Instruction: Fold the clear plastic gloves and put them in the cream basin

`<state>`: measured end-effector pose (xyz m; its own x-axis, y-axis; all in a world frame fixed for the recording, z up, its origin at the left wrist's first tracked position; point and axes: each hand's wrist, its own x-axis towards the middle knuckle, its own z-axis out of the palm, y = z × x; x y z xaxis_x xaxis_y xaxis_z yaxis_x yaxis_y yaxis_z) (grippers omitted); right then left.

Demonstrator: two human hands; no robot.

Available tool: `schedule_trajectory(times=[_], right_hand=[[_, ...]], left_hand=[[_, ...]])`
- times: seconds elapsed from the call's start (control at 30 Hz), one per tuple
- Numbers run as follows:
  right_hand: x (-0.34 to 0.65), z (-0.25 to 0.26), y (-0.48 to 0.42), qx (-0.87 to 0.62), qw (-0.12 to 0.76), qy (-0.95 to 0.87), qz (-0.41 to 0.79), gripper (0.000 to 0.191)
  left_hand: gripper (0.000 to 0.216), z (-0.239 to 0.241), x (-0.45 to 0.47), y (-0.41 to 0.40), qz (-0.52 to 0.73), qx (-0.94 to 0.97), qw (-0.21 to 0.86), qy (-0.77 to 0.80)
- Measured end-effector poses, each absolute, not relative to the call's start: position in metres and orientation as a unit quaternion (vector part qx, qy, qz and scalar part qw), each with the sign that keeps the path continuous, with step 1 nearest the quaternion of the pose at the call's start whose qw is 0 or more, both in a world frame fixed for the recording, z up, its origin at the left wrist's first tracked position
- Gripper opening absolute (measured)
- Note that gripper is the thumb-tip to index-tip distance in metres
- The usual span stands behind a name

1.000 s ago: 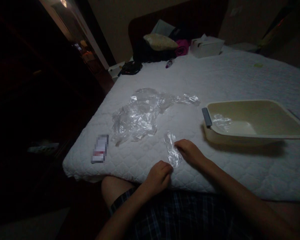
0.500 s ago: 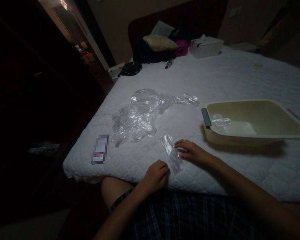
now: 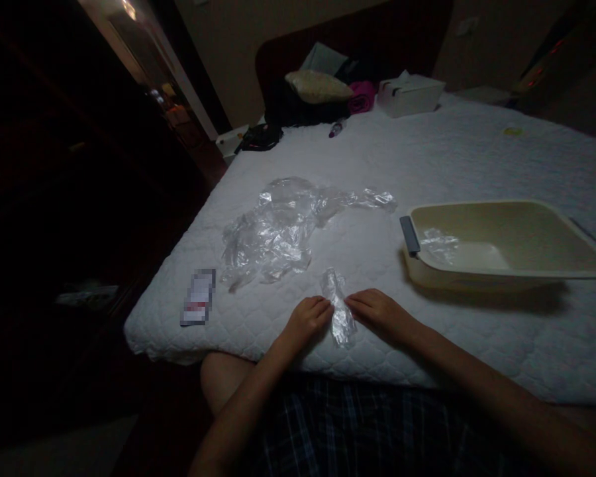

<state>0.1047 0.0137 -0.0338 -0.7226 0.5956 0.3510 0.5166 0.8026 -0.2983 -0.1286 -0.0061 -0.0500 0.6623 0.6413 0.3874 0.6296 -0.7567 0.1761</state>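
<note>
A clear plastic bag (image 3: pixel 342 323), gathered into a narrow strip, lies on the white quilted bed cover (image 3: pixel 258 318) in front of me. My left hand (image 3: pixel 308 322) has its fingers pressed together on the bag's left edge. From the other side, my right hand (image 3: pixel 378 314) pinches the right edge. More crumpled clear plastic bags (image 3: pixel 283 225) are spread over the bed beyond my hands. On the right stands a cream plastic basin (image 3: pixel 487 281) with a grey handle, and inside it is a piece of clear plastic (image 3: pixel 438 245).
A phone-like rectangle (image 3: pixel 197 298), its face blurred out, lies near the bed's left edge. Toward the headboard are a pale cushion (image 3: pixel 318 87), a rolled pink cloth (image 3: pixel 361 97), a white box (image 3: pixel 410 94), a small bottle (image 3: pixel 336 128) and a dark bag (image 3: pixel 261 136).
Both hands have closed in on the plastic bag from its two sides. My left hand moved up onto its edge, and the bag is now narrower and straighter.
</note>
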Motion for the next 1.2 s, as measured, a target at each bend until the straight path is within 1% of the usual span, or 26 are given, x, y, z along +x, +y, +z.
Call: schedule_trajectory(times=[0.23,0.4,0.53,0.67,0.83,0.93,1.03,1.13,1.2], right_hand=[[0.101,-0.046,0.009,-0.313,0.228,-0.918,0.084,0.025],[0.094,-0.049,0.009,-0.367,0.251,-0.886,0.129,0.019],[0.089,-0.047,0.013,-0.401,0.246,-0.869,0.154,0.018],[0.086,-0.045,0.017,-0.429,0.247,-0.85,0.179,0.018],[0.081,-0.043,0.021,-0.458,0.259,-0.824,0.211,0.02],[0.077,-0.044,0.025,-0.48,0.288,-0.784,0.269,0.021],[0.073,-0.046,0.028,-0.494,0.311,-0.747,0.317,0.021],[0.072,-0.045,0.028,-0.496,0.331,-0.742,0.307,0.021],[0.073,-0.044,0.025,-0.488,0.361,-0.749,0.266,0.021]], left_hand=[[0.021,-0.064,-0.128,-0.008,0.305,0.864,0.076,0.392],[0.019,-0.064,-0.123,-0.009,0.353,0.804,0.166,0.45],[0.013,-0.065,-0.118,-0.008,0.382,0.758,0.216,0.482],[0.01,-0.068,-0.116,-0.007,0.398,0.724,0.214,0.521],[0.011,-0.065,-0.113,-0.006,0.389,0.713,0.209,0.545],[0.007,-0.062,-0.109,-0.005,0.391,0.707,0.204,0.553],[0.01,-0.06,-0.104,-0.002,0.384,0.694,0.188,0.579],[0.014,-0.061,-0.1,0.001,0.37,0.681,0.171,0.609],[0.015,-0.061,-0.098,0.002,0.365,0.673,0.163,0.622]])
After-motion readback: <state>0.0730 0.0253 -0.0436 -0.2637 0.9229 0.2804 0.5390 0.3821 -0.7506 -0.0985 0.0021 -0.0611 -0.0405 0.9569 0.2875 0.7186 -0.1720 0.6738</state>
